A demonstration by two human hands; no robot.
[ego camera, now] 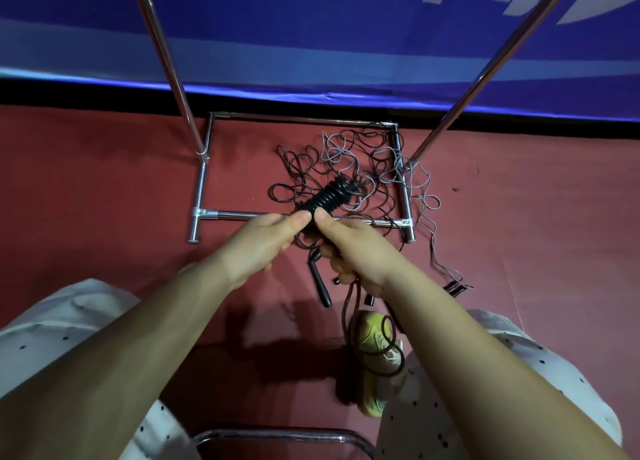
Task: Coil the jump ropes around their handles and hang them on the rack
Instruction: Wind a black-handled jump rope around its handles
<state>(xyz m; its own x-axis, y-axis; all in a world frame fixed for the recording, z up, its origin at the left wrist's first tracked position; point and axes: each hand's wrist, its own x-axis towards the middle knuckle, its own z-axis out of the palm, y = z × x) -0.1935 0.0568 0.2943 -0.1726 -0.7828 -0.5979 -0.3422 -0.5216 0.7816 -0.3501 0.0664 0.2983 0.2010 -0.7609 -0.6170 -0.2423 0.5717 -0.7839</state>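
Observation:
A black jump rope (330, 194) is wound in tight turns around its handles, and I hold this bundle above the rack's base. My left hand (266, 241) pinches the near end of the coil with thumb and fingers. My right hand (349, 248) grips the handles from below, thumb on the coil, and a loose length of the rope (372, 341) hangs down from it in a loop. A tangle of black and grey ropes (356, 168) lies on the floor inside the metal rack (202, 182). Loose black handles (320, 281) lie under my hands.
The rack's two chrome uprights (173, 68) slant up left and right. A blue banner (346, 36) runs along the back of the red floor. Grey rope handles (455, 288) lie at right. My yellow-green shoe (375, 355) and a chrome chair rail (277, 435) are near me.

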